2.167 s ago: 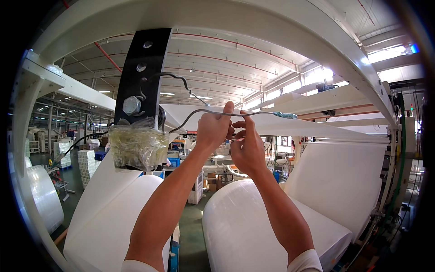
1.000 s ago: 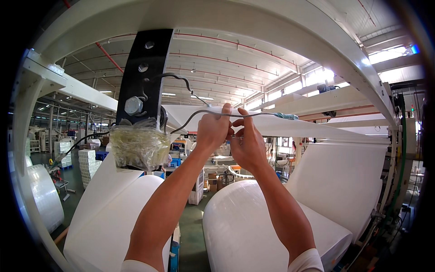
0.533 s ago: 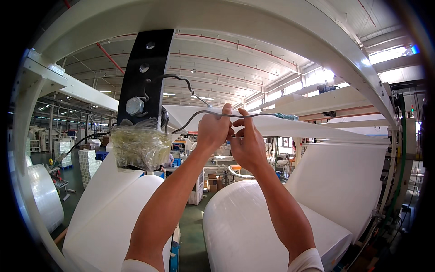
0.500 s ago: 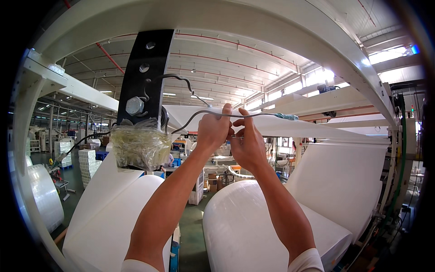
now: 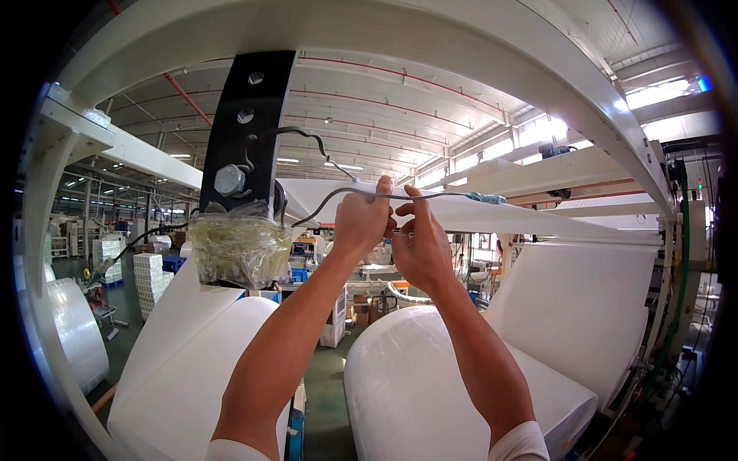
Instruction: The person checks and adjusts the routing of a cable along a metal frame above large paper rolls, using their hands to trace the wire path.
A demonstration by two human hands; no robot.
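A dark wire [image 5: 327, 201] bends from the wrapped bundle at the left and crosses in front of my fingertips to a teal-wrapped end [image 5: 486, 199] at the right. My left hand [image 5: 361, 221] is raised at the middle with its fingers curled and its thumb side up. Facing it, my right hand [image 5: 423, 244] has bent fingers drawn together. A tiny shiny thing shows between the two hands, too small to name. Whether the fingers grip the wire or only lie behind it, I cannot tell.
A black metal plate [image 5: 244, 131] with holes and a large bolt [image 5: 229, 180] hangs at the left, above a clear-plastic-wrapped bundle [image 5: 238, 244]. Overhead arches a cream frame beam [image 5: 384, 24]. Large white rolls [image 5: 415, 376] and a wide white sheet [image 5: 573, 307] lie below and right.
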